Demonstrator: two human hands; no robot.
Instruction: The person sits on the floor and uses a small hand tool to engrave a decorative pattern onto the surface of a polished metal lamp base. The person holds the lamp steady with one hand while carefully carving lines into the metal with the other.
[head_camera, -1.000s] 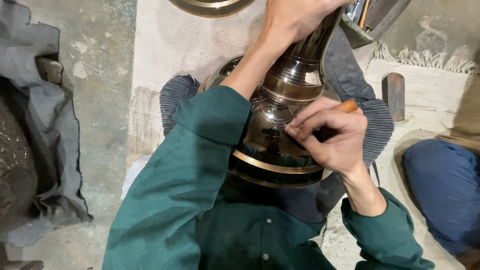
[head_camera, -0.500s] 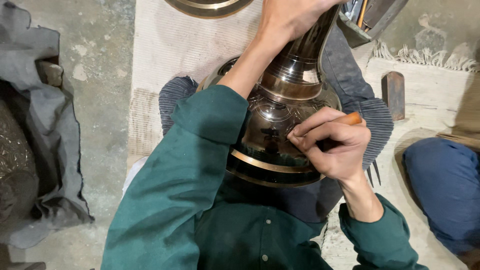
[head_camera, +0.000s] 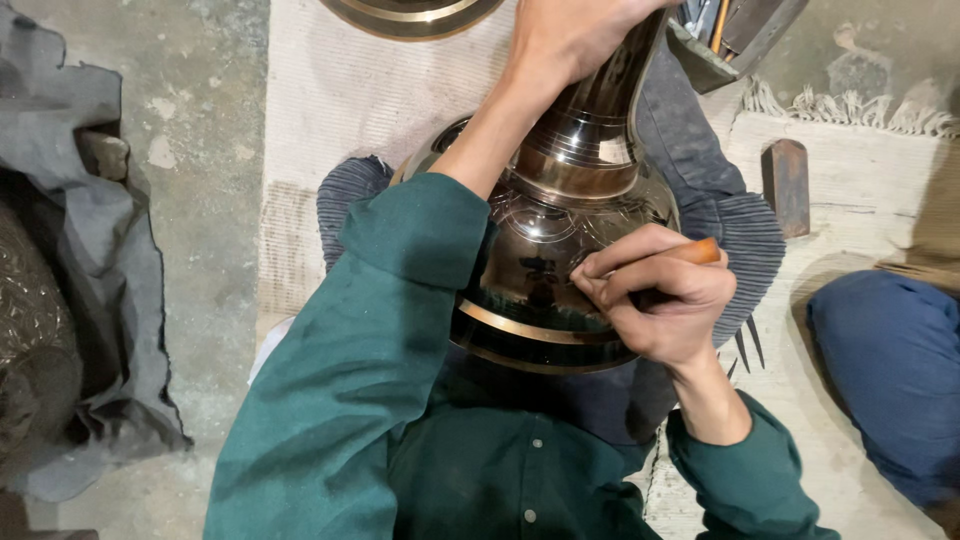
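Large polished metal vase (head_camera: 560, 250) lying across the lap, neck pointing away, wide banded base toward the chest. Left hand (head_camera: 570, 35) clamped around the narrow neck at the top, fingers wrapped over it, forearm in green sleeve (head_camera: 390, 330) running down across the vase's left shoulder. Right hand (head_camera: 660, 300) closed tight on a small wooden-handled tool (head_camera: 700, 252), orange end poking out past the knuckles, fingertips pressed onto the vase's belly just above the brass band; tool tip hidden under the fingers. Pale mat (head_camera: 330, 120) beneath. Dark block (head_camera: 787, 185) to the right, well apart. Grey cloth (head_camera: 120, 300) bunched at left.
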